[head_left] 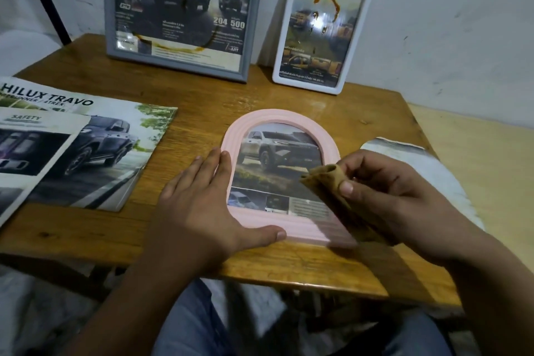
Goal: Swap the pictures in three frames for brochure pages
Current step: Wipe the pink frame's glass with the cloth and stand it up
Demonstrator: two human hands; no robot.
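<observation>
- Left hand (199, 205) is lying flat with fingers straight and relaxed, pressed on the left edge of the pink arch-shaped plastic picture frame (291, 121); fingertips are up along the frame's left side, and the thumb stretches along its bottom rim. Not gripping anything, just holding it down.
- Right hand (401, 196) is curled around a folded brownish-tan cloth (323, 179), thumb pinching it on top. The cloth sits over the lower right part of the frame's glass, around 4 o'clock from the frame's centre.
- The pink frame lies flat on the brown wooden counter (187, 95), pretty much in the middle, near the front edge. There's a brochure page with an SUV on a dirt road already inside it.
- At 9 o'clock from the frame: an open truck brochure reading "HILUX TRAVO" (95, 153), with a loose "SAFETY" page (31, 147) lying on top of its left part.
- At 3 o'clock, just behind the right hand, a pale paper sheet (398, 144) at the counter's edge; can't tell what's on it.
- At 11 o'clock, a grey rectangular frame (251, 20) leaning on the white wall, holding a dark pickup page.
- At 12 to 1 o'clock, a white rounded-corner frame (361, 37) also propped upright, holding a page with yellow trucks. Glare on the glass.
</observation>
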